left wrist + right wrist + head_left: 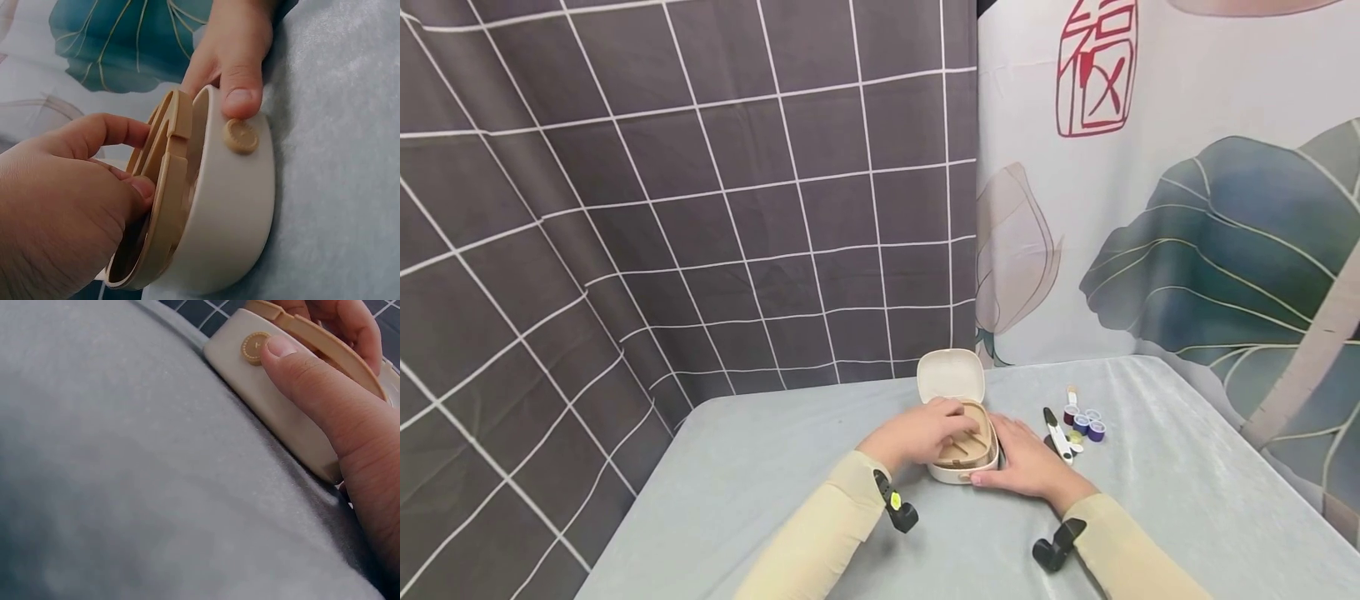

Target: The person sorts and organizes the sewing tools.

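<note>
Tan tray tilted in a cream box

The left hand (919, 436) pinches the tan tray (167, 194) between thumb and fingers, partly raised at the mouth of the cream box (234, 206). The right hand (1028, 458) holds the box's right side, thumb beside the round button (241, 137). The lid (951, 375) stands open on the far side; small spools (1097, 431) and a slim black-and-white tool (1057, 436) lie to the right.

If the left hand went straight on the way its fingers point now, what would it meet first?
The tan tray, which the left hand is touching; beyond that, probably the wall of the white box, though depth inside the tray is hard to judge.
</note>
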Tool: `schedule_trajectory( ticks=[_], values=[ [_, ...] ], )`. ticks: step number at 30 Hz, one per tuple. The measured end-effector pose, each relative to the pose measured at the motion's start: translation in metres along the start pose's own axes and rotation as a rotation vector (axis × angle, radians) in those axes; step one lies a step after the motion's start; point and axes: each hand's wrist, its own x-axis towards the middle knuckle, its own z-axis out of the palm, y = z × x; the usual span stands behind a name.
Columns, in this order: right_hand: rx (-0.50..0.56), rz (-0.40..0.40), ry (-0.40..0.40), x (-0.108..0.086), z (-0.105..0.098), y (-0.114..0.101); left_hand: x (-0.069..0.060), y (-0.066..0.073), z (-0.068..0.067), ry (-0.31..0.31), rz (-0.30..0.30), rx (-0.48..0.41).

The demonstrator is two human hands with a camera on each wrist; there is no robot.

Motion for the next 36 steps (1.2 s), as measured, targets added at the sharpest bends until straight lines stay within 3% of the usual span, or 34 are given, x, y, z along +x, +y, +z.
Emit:
schedule_trajectory(
  ticks=[10, 16, 21, 29, 36],
  values=[
    [-0.021, 0.0, 0.01, 0.001, 0.001, 0.001, -0.025, -0.02, -0.004, 0.043, -0.004, -0.043],
    [-0.008, 0.01, 0.013, 0.001, 0.0, -0.001, -0.048, -0.037, 0.002, 0.076, -0.006, -0.041],
    [-0.003, 0.004, 0.013, 0.002, 0.0, -0.001, -0.072, -0.049, 0.005, 0.052, -0.027, -0.011],
    [0.006, -0.007, 0.019, 0.001, 0.0, -0.002, -0.11, -0.066, 0.019, 0.054, -0.046, 0.007],
    [0.007, -0.002, 0.021, 0.002, 0.0, -0.001, -0.123, -0.073, 0.031, 0.078, -0.062, 0.012]
  ],
)
